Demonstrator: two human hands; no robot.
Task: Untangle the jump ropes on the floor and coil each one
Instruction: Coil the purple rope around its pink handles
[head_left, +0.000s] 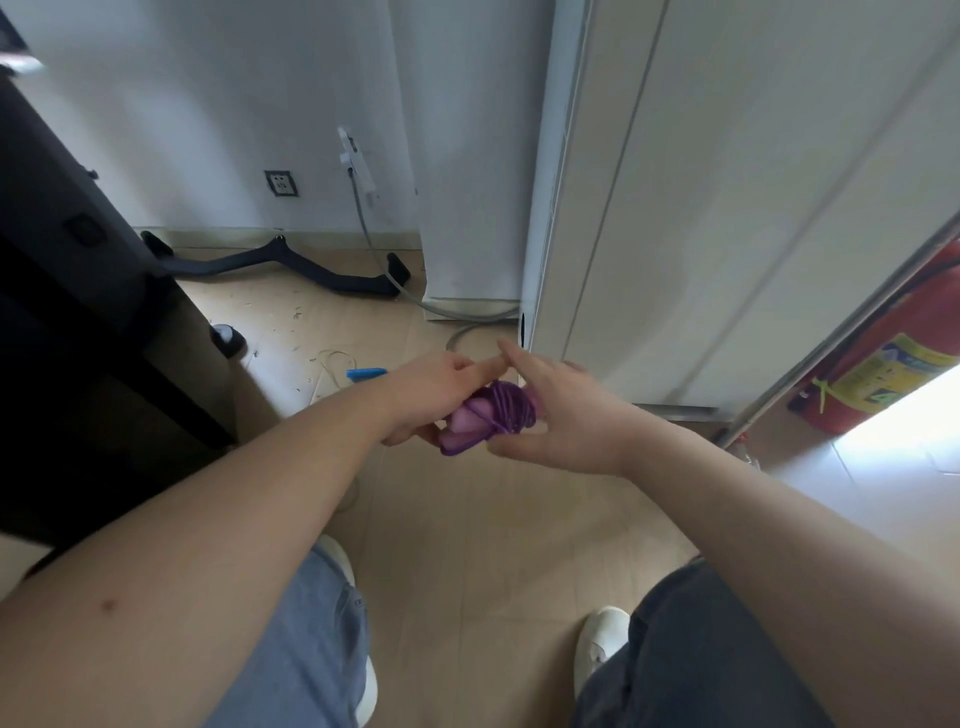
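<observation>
Left hand (431, 389) fingers clasp the handles of the purple jump rope (493, 410), its cord wound round them, above the floor (467, 519). The right hand (566, 415) cups the coil with forefinger straight; whether it grips is unclear. A blue-handled rope (366, 373) lies beyond.

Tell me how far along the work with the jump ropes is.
Nearly done: the purple rope is wound tightly round its handles, held by the left hand, with the right hand at the windings. Still to do: a blue handle and pale cord lie loose on the floor, not yet coiled.
</observation>
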